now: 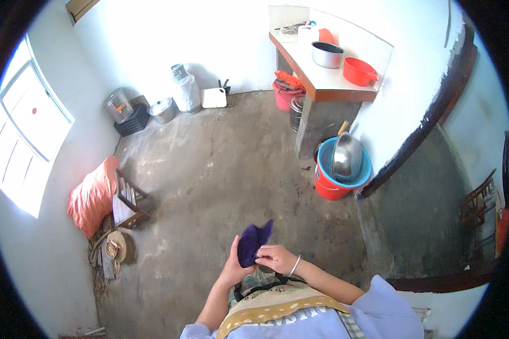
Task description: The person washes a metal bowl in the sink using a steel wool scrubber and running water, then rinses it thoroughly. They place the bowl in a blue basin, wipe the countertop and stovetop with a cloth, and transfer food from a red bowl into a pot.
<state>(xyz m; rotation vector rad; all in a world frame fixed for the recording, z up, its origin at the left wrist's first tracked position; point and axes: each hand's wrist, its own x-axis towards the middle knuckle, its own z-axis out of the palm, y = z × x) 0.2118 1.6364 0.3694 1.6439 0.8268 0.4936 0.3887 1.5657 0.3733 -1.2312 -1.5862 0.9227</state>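
My left hand holds a dark purple fabric piece upright against its palm, thumb along the left edge. The piece is folded or doubled, with one pointed flap standing out to the upper right. My right hand, with a white bangle at the wrist, pinches the lower right edge of the piece between thumb and fingers. Both hands are close together in front of my waist, above a beige apron with a dotted mustard band. A black strap lies across the apron just below the hands.
A red bucket with a blue basin and metal pan stands right, by the wall end. Behind it, a counter bears a metal pot and red dipper. Left are a wooden chair, an orange sack and a straw hat.
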